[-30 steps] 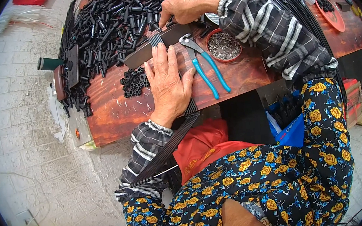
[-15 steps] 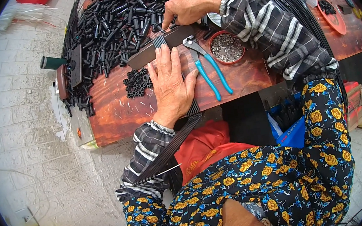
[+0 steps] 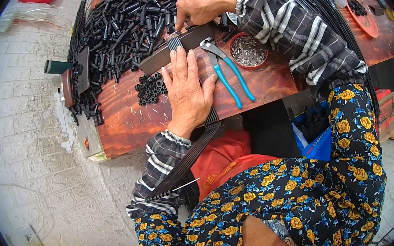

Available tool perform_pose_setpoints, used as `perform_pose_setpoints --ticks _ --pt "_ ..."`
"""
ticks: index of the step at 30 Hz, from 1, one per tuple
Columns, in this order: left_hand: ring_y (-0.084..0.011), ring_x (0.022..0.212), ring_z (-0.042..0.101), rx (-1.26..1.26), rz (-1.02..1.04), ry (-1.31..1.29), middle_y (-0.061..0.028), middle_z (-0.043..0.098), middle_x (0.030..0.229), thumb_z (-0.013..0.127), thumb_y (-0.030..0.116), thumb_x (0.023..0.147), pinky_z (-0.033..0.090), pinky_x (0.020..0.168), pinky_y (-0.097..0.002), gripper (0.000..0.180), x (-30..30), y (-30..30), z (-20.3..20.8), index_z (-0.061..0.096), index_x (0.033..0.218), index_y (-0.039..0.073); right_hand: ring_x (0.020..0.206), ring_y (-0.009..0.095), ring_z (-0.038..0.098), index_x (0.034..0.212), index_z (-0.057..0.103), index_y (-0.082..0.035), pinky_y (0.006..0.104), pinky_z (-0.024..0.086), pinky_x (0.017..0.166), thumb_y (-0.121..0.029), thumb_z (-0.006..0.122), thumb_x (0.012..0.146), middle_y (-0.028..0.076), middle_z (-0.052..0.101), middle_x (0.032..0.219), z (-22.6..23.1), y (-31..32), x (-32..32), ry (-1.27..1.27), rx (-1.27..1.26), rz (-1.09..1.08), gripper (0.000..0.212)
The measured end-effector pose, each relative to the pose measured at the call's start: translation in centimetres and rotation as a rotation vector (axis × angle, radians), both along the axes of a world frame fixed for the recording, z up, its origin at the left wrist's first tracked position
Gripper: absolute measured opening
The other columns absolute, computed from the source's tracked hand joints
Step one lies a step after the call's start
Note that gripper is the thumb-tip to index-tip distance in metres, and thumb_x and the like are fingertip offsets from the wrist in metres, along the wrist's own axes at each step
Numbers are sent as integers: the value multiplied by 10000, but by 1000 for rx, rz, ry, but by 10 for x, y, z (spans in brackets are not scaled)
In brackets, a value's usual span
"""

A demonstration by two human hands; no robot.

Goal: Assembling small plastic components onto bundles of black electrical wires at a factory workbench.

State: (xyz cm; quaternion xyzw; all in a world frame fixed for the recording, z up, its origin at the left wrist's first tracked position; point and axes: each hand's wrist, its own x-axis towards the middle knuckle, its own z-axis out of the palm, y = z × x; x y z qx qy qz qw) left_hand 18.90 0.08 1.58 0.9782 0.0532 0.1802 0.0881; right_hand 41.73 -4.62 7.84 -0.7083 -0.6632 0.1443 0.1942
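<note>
Table (image 3: 274,83) beside lettered cloth (image 3: 224,149): left grip (image 3: 186,95) lies flat over cables (image 3: 175,44), right grip (image 3: 199,10) unclear

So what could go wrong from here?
The pliers lie with their handle ends close to the front edge of the table, so a nudge from the left hand might push them off. The right sleeve is very near the red dish of metal bits; it could catch the rim and spill them. The black strands cross the left sleeve, so moving that arm may drag them out of line.
</note>
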Motion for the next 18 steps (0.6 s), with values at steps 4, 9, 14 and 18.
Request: perform_pose_setpoints --ticks 4,9,14,18 --pt "-370 1395 202 -11 -5 0 -235 264 1471 594 343 855 121 1104 -562 668 0 0 0 379 1365 -31 789 244 661 1052 705 -113 354 499 700 -39 609 763 135 701 878 -5 2 3 8 11 -9 313" --pt "-370 1396 198 -2 1 2 -234 261 1472 598 338 853 121 1103 -563 668 -1 0 1 379 1364 -31 767 236 658 1055 702 -111 345 497 692 -37 607 766 132 701 870 -1 2 -1 -11 -2 1 313" --pt "-369 1397 195 -6 -8 2 -234 256 1475 597 339 854 118 1104 -564 669 2 -2 1 375 1367 -30 796 232 662 1031 713 -113 339 509 702 -17 593 740 120 709 914 -4 -1 3 33 39 18 330" --pt "-367 1398 195 -4 3 9 -231 257 1476 591 346 857 116 1106 -560 669 0 0 1 375 1369 -28 799 233 664 1025 715 -116 340 508 702 -12 601 730 114 711 911 -5 0 1 50 53 15 333"
